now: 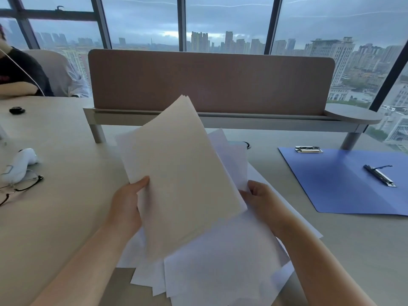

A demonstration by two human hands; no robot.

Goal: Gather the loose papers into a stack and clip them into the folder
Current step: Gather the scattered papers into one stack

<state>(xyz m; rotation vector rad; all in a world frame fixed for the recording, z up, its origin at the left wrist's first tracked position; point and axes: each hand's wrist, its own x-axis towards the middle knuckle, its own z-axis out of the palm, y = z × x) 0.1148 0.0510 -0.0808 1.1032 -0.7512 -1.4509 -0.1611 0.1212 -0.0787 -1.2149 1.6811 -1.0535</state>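
**Sheets lifted, folder waiting open**

My left hand [127, 202] pinches a tilted stack of white paper sheets [181, 173] above the loose white papers [220, 268] scattered on the pale wooden desk [55, 217]. My right hand [262, 199] grips the stack's right edge. The open blue plastic folder [335, 186] lies well apart, rightward.

White papers [183, 173], blue folder [344, 186], brown divider panel [209, 82], beige desk [55, 213]

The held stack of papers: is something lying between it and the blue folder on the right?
Nothing visible does. The desk between the held stack and the open blue folder is bare; only the right hand is at that side.
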